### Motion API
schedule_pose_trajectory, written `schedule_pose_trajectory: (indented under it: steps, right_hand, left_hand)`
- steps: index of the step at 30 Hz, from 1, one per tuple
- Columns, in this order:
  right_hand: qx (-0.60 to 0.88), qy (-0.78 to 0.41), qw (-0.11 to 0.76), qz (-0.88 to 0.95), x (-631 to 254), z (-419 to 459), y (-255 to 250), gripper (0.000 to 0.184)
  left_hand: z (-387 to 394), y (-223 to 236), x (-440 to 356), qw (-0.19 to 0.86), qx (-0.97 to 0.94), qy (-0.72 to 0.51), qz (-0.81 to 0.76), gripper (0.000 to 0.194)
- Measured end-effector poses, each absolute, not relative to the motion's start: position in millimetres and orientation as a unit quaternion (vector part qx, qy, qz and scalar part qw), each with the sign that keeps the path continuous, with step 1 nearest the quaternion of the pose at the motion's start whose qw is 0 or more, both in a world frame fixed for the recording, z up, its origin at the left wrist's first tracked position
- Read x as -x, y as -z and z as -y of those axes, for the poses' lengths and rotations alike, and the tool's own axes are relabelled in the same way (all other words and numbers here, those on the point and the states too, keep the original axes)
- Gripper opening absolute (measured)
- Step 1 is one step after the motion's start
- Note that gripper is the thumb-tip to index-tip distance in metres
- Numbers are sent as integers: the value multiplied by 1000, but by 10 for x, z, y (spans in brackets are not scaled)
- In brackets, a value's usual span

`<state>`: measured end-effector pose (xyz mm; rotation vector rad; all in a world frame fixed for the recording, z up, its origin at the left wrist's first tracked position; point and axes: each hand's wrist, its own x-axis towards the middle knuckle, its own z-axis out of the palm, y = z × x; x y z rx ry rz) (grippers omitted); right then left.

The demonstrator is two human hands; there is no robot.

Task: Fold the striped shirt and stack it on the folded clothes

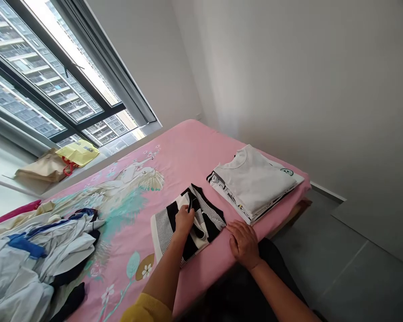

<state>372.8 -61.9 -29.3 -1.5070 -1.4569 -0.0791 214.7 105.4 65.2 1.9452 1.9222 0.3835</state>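
A black and white striped knit shirt [164, 223] lies partly folded near the edge of the bed. My left hand [184, 220] is closed on a raised fold of it, in the middle of the garment. My right hand [244, 241] rests at the bed's edge, its fingers stretched out and their tips at the shirt's right corner. Beyond that hand, a neat stack of folded clothes has a white T-shirt [255, 179] on top, with a small round green print.
Pink patterned bedding [195, 143] covers the bed. A loose heap of clothes [27, 268] lies at the left. On the window sill sit a brown paper bag [42, 169] and a yellow bag [79, 152]. A wall [305, 89] runs along the far right side.
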Motion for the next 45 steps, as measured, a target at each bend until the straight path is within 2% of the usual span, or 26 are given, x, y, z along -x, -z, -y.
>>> schedule_pose_trajectory:
  steps: [5,12,17,22,24,27,30,34,37,41,45]
  right_hand:
    - [620,25,497,606,-3736,616,304,35]
    - [623,27,496,604,-3737,606,292,36]
    - [623,26,492,607,-3734,609,306,39]
    - [625,28,487,609,-3733,606,329,36]
    - [625,29,487,609,-3731,610,336,32]
    - [626,33,486,609,-3726,616,348,30]
    - [626,38,483,612,-3718,615,363,29]
    - [623,42,483,614,-3707,612,372,29]
    - [626,46,480,613,-3701,614,372,30]
    - [624,44,481,615,-3697,615,380,31]
    - [623,45,480,616,-3696,614,397,31]
  left_hand:
    - [-1201,-789,-2189,184,-684,-161,-687,34]
    - [-1279,-626,-2383,211,-679,-163,-684,35]
    - [-1112,-648,-2337,243,-721,-185,-622,45]
    - [-967,-723,-1887,186,-763,-228,-575,37]
    - [-930,-664,-1662,139,-773,-196,-588,41]
    - [-855,-513,-1477,75,-789,-61,-606,59]
    - [-769,-417,-1548,56,-806,20,-589,72]
    - [-688,-462,-1798,100,-847,24,-522,70]
    - [-677,-533,-1824,126,-879,-4,-459,59]
    - [-768,-557,-1496,53,-815,-75,-572,51]
    - [-910,-524,-1102,50,-748,-16,-662,57]
